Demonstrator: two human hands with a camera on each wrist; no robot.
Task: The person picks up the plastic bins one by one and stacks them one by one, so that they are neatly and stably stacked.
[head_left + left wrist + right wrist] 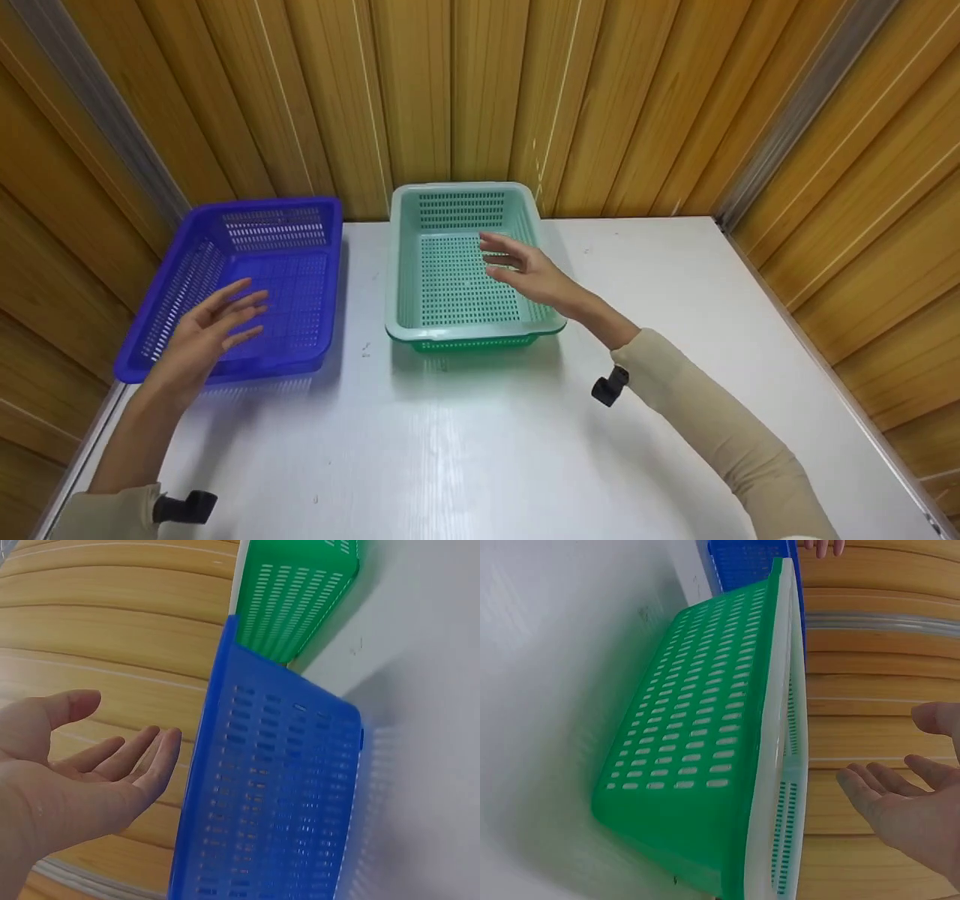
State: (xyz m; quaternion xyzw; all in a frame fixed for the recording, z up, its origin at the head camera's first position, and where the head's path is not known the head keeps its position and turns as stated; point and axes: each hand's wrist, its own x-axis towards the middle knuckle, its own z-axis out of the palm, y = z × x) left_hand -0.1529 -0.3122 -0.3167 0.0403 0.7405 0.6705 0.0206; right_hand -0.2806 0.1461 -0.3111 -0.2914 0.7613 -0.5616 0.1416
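My left hand (pixel 201 334) hovers over the near left part of a blue plastic basket (pixel 334 270), fingers loosely spread and holding nothing. In the left wrist view that hand (pixel 97 780) stays apart from the basket's perforated wall (pixel 262 787). Above the right side of a pale green basket (pixel 399 270) is my right hand (pixel 534 276), its fingers relaxed and a gap between thumb and fingers. The pale basket sits nested in a darker green basket (pixel 682 705), with a whitish rim (pixel 769 742) between them. From the right wrist, my right hand (pixel 915 810) touches neither basket.
Both basket groups stand on a white table (pixel 420 450) near its back edge, with a narrow gap between them. Wood-patterned panels (pixel 480 90) rise behind and on both sides. Black camera mounts (pixel 609 386) sit at the cuffs of the beige sleeves (pixel 720 420).
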